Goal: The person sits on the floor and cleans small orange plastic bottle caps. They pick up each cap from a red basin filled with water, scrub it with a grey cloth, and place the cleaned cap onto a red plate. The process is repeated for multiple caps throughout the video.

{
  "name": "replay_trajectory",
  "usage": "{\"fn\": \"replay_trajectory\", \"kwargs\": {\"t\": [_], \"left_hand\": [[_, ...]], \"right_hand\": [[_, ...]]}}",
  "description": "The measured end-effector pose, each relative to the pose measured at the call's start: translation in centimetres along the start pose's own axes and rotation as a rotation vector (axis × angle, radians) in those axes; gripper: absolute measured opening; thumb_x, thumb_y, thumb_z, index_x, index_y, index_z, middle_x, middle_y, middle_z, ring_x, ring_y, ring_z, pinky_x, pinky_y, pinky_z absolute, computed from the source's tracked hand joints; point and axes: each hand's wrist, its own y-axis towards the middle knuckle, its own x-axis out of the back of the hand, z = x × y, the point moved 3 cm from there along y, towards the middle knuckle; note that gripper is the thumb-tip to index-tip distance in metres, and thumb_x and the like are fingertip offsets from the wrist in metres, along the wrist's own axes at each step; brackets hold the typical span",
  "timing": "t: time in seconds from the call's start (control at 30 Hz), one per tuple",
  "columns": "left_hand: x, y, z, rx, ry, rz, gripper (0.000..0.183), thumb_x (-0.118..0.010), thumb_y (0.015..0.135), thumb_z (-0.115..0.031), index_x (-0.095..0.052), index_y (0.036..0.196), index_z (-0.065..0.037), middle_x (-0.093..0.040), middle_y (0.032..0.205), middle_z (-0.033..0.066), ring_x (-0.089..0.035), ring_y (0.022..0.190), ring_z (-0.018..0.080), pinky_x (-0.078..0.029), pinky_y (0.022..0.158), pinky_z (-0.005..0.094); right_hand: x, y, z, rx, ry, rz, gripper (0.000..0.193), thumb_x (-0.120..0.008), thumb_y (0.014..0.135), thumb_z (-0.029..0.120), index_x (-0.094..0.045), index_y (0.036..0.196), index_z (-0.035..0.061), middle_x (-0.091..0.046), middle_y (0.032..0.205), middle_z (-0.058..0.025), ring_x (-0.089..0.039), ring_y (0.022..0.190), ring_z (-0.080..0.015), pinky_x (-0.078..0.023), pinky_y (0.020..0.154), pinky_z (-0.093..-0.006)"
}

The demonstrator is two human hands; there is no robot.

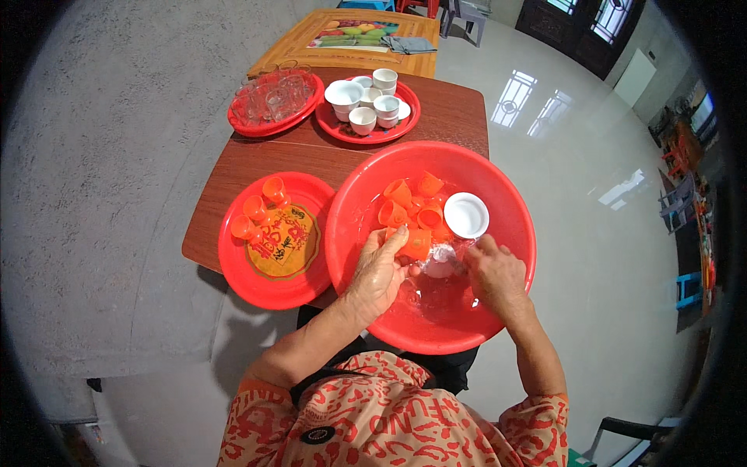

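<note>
A large red basin (510, 187) holds water and several small orange plastic cups (391, 214). My left hand (379, 271) is closed round one orange cup (417, 244), thumb along its side, over the middle of the basin. Close to the right side, my right hand (498, 279) reaches down to the water; its fingers are partly hidden and smeared by motion. A white round dish or bowl (466, 215) sits just beyond that hand. Something pale or clear (441, 261) shows in the water between my hands; its kind is unclear.
Left of the basin, a red tray (233, 272) bears three orange cups (254, 208). Behind stand a red tray (272, 131) of clear glasses (276, 101) and another (412, 128) with white cups and bowls (344, 95). A grey cloth (408, 44) lies on the far table (268, 56).
</note>
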Motion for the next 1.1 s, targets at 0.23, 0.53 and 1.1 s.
{"fn": "replay_trajectory", "kwargs": {"t": [0.23, 0.53, 1.1], "left_hand": [[-1.3, -0.8, -0.2, 0.087, 0.003, -0.209, 0.021, -0.054, 0.096, -0.022, -0.046, 0.115, -0.015, -0.055, 0.115, 0.0035, -0.057, 0.1, 0.0183, -0.052, 0.076, 0.0366], [-1.6, -0.9, 1.0, 0.094, -0.018, 0.036, 0.028, -0.045, 0.098, -0.011, -0.045, 0.126, -0.013, -0.057, 0.114, 0.0043, -0.06, 0.098, 0.0141, -0.056, 0.08, 0.0284], [-1.8, -0.6, -0.4, -0.146, 0.275, 0.222, 0.037, -0.047, 0.094, -0.001, -0.041, 0.13, -0.003, -0.051, 0.125, 0.0101, -0.051, 0.117, 0.0187, -0.045, 0.098, 0.0325]], "right_hand": [[0.3, -0.7, 0.8, 0.245, 0.469, 0.243, 0.027, -0.068, 0.076, 0.009, -0.066, 0.103, 0.0099, -0.06, 0.086, -0.0116, -0.064, 0.079, -0.0276, -0.052, 0.063, -0.0395], [4.9, 0.9, 5.7, 0.329, 0.63, -0.413, 0.03, -0.066, 0.076, 0.0, -0.065, 0.105, 0.0085, -0.056, 0.087, -0.0116, -0.063, 0.073, -0.028, -0.052, 0.061, -0.0374], [4.6, 0.8, 4.4, 0.363, 0.489, -0.488, 0.029, -0.066, 0.072, 0.0, -0.066, 0.099, 0.0102, -0.058, 0.092, -0.0078, -0.058, 0.076, -0.0256, -0.051, 0.06, -0.0372]]}}
